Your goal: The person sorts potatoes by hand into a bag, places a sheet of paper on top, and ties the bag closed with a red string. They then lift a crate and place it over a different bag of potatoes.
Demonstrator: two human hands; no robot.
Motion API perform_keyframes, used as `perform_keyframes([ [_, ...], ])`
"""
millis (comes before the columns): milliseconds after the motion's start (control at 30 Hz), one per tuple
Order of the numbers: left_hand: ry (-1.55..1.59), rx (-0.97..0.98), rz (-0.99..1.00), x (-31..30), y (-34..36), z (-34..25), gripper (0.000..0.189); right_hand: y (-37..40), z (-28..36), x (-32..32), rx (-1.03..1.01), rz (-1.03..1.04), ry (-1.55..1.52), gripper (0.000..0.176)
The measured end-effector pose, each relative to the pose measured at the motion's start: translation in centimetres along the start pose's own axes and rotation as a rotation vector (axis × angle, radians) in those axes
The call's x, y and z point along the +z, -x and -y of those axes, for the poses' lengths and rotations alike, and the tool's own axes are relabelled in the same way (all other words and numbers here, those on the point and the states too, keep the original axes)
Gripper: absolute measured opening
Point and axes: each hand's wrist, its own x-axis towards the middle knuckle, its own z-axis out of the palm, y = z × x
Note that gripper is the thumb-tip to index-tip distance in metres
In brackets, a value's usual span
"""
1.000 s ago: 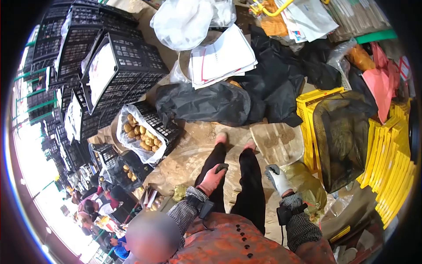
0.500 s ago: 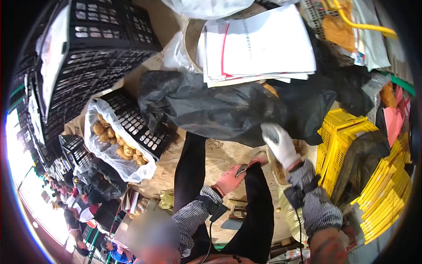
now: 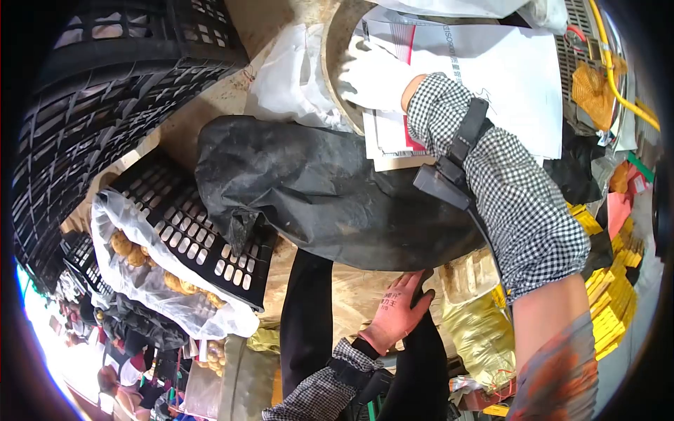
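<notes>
My right hand [image 3: 373, 78], in a white glove, reaches across the left part of a stack of printed white sheets [image 3: 502, 77]. Its fingers look spread at the stack's left edge; glare hides their detail. The stack rests above a black plastic sheet [image 3: 316, 189]. Lower down, my left hand [image 3: 397, 314] wears a pink glove with dark print. Its fingers stretch out, thumb apart, beside my black-trousered knee and close to the sheet's lower edge. Nothing shows in that hand, though its palm is partly hidden.
A black crate [image 3: 200, 235] with a white liner [image 3: 126, 295] holds potatoes [image 3: 179, 282] on the left. Large black crates [image 3: 105, 98] rise at upper left. Yellow crates [image 3: 609, 302] stand right. A yellow cable [image 3: 609, 70] hangs at upper right, and people sit far left.
My right hand has moved up and left from the sheet's lower edge to the paper stack. My left hand has moved slightly up and right, its fingers now straighter. The view has shifted.
</notes>
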Motion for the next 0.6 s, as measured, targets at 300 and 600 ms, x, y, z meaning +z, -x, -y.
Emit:
perform_keyframes([
  [300, 0.097, -0.073, -0.058, -1.0, -1.3, -1.2, 0.046, 4.6, -0.8, -1.0, 0.051, 0.21, 0.034, 0.023],
  [600, 0.13, -0.058, -0.058, -1.1, -1.8, -2.1, 0.045, 2.9, -3.6, 0.5, 0.462, 0.568, -0.31, 0.029],
])
